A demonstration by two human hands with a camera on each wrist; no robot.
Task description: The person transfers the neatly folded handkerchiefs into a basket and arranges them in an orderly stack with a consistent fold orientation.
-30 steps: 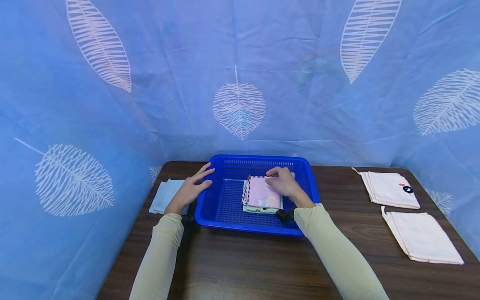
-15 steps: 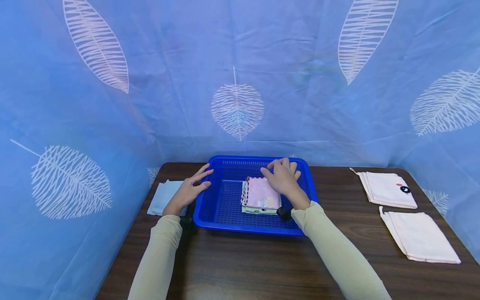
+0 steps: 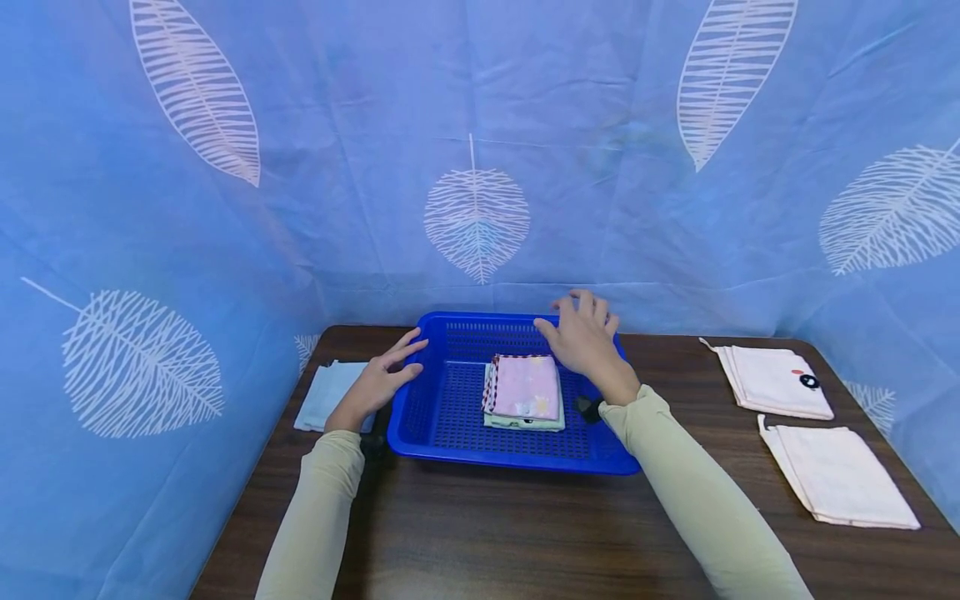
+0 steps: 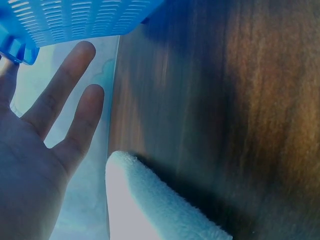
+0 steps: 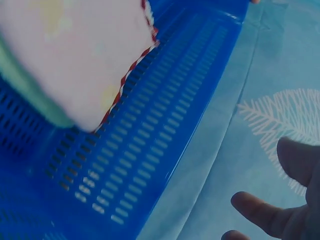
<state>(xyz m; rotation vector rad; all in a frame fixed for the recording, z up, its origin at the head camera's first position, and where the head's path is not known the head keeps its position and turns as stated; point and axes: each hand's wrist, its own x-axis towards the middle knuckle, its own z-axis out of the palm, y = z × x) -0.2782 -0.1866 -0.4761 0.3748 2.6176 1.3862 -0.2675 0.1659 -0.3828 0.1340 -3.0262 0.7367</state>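
A blue perforated plastic basket (image 3: 517,464) stands on the table. Inside lies a small stack of folded hand towels, a pink one (image 3: 522,387) with red-and-white edging over a pale green one (image 3: 525,424). My left hand (image 3: 378,383) is at the basket's left rim, fingers spread; whether they touch the rim is hard to tell. Over the basket's back right corner hovers my right hand (image 3: 588,342), loosely spread and holding nothing. In the right wrist view its fingers are apart from the pink towel (image 5: 85,55) and the basket wall (image 5: 160,125).
Left of the basket, partly behind my left wrist, lies a folded light blue towel (image 3: 326,396). Two folded whitish towels, one with a face print (image 3: 776,381) and a plain one (image 3: 843,475), lie at the table's right side. A blue leaf-patterned curtain (image 3: 480,225) hangs behind the table.
My right hand has lifted from the pink towel and moved back and to the right, over the basket's corner. My left hand has hardly moved. The towels stay in the basket.
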